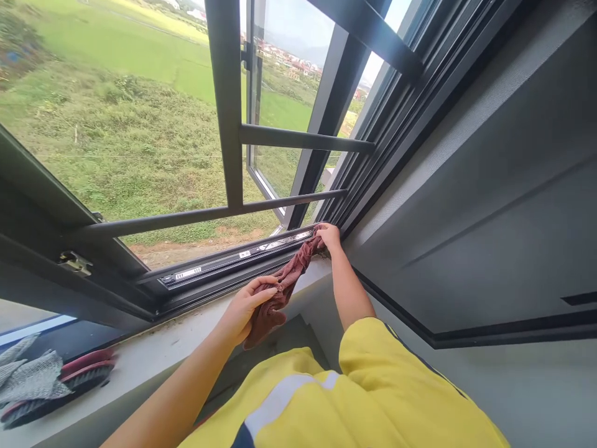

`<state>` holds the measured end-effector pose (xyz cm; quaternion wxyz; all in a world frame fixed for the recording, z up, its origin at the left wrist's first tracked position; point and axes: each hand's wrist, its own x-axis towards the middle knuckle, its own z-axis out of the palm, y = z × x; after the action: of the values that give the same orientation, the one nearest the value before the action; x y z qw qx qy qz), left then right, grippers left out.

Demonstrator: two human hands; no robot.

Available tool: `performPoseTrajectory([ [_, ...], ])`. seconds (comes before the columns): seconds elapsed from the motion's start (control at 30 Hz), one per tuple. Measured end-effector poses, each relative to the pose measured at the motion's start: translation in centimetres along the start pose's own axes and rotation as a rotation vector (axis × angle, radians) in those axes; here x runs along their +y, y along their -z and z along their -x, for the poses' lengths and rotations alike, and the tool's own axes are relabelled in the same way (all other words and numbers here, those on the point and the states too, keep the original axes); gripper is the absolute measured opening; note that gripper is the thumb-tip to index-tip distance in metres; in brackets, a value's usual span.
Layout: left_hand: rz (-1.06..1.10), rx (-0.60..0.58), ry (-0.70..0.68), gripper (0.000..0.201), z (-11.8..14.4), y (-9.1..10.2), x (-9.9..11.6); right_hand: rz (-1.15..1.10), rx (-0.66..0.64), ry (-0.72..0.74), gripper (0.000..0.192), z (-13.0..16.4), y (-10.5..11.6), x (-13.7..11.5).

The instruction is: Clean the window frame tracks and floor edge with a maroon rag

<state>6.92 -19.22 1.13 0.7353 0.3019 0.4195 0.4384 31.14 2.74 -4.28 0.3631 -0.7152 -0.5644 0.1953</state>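
Over at the far left, a pair of grey knit work gloves (35,379) with red-and-black palms lies on the pale window sill (153,348), well apart from our hands, set aside so that we work bare-handed. Above them a metal hinge stay (74,262) sits on the dark window frame (41,218), and beyond the glass we see a grassy field.

Moving right, our left hand (247,306) hovers just over the sill's edge, its fingers (265,285) curled together and clamped on the lower end of a reddish-brown cloth (284,289). The loose tail of the cloth bunches below our palm, so the grip seems meant to gather the slack and keep it from dropping off the sill.

The cloth stretches up and to the right from there, lying along the edge of the bottom window track (242,255), where white stickers show on the dark metal rail. Horizontal guard bars (209,214) cross in front of the open casement above it.

Further right, our right hand (329,238) presses the cloth's upper end into the corner where the track meets the side frame. Its fingers are closed down on the fabric, pinning it against the metal; that hold looks suited to reaching into the tight corner. Our yellow sleeve (396,386) with a pale reflective stripe fills the bottom right.
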Motion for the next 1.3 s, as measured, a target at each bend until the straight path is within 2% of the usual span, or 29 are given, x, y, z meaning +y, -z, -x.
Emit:
performPoseTrajectory([
  [0.03, -0.003, -0.008, 0.007, 0.038, -0.1, 0.0, 0.0, -0.009, 0.015, -0.024, 0.028, 0.3, 0.2, 0.2],
  [0.1, -0.011, -0.018, 0.013, 0.038, -0.2, -0.2, 0.0, 0.051, 0.191, -0.047, 0.03, 0.5, 0.1, 0.2],
  [0.17, -0.01, -0.032, 0.002, 0.036, -0.5, -0.3, 0.1, 0.135, 0.351, 0.007, 0.03, 0.3, -0.4, -0.1],
  [0.2, -0.008, -0.042, -0.006, 0.035, -0.6, -0.3, 0.2, 0.167, 0.376, 0.044, 0.028, 0.0, -0.8, -0.3],
  [0.27, -0.003, -0.047, -0.017, 0.034, -0.9, -0.4, 0.2, 0.199, 0.341, 0.081, 0.029, -0.3, -1.8, -0.3],
  [0.33, -0.002, -0.036, -0.006, 0.034, -1.1, -0.3, 0.1, 0.165, 0.222, 0.086, 0.029, 0.0, -2.7, 0.4],
  [0.43, -0.01, -0.026, 0.038, 0.042, -1.1, 0.1, -0.1, -0.097, -0.044, 0.026, 0.024, 1.7, -3.2, 2.8],
  [0.5, -0.02, -0.029, 0.045, 0.051, -0.8, 0.6, -0.3, -0.356, -0.09, -0.079, 0.024, 3.3, -2.7, 4.5],
  [0.57, -0.032, -0.028, 0.048, 0.059, -0.3, 1.1, -0.2, -0.595, -0.003, -0.163, 0.028, 4.7, -1.4, 6.0],
  [0.7, -0.026, 0.016, 0.049, 0.057, 0.3, 2.2, 0.2, -0.917, 0.268, -0.079, 0.043, 7.5, 0.8, 7.8],
  [0.73, -0.016, 0.036, 0.037, 0.054, 0.1, 2.5, 0.1, -0.964, 0.3, -0.108, 0.045, 8.3, 0.7, 8.1],
  [0.77, -0.004, 0.052, 0.031, 0.052, -0.1, 2.7, 0.0, -1.003, 0.282, -0.196, 0.045, 9.0, 0.3, 8.3],
  [0.87, 0.018, 0.076, 0.06, 0.048, -1.1, 3.0, -0.8, -1.076, 0.052, -0.606, 0.034, 10.3, -2.3, 8.5],
  [0.9, 0.018, 0.078, 0.081, 0.048, -1.6, 3.0, -1.2, -1.074, 0.005, -0.669, 0.032, 10.1, -3.2, 8.3],
  [0.93, 0.016, 0.08, 0.098, 0.047, -2.0, 3.0, -1.6, -1.047, -0.003, -0.666, 0.031, 9.6, -3.9, 8.0],
  [1.0, 0.018, 0.09, 0.111, 0.046, -2.7, 2.9, -2.2, -0.879, 0.044, -0.519, 0.03, 7.8, -5.0, 6.9],
  [1.1, 0.036, 0.083, 0.111, 0.044, -3.6, 2.4, -2.7, -0.343, 0.196, -0.273, 0.036, 4.2, -6.0, 5.2],
  [1.17, 0.041, 0.072, 0.108, 0.043, -4.1, 2.1, -2.9, 0.028, 0.253, -0.176, 0.038, 2.6, -6.8, 4.5],
  [1.23, 0.047, 0.072, 0.097, 0.041, -4.4, 2.0, -3.0, 0.289, 0.176, -0.118, 0.034, 1.9, -7.9, 4.5],
  [1.3, 0.051, 0.08, 0.086, 0.039, -4.5, 2.2, -3.3, 0.443, 0.045, -0.075, 0.033, 1.8, -9.0, 4.8],
])
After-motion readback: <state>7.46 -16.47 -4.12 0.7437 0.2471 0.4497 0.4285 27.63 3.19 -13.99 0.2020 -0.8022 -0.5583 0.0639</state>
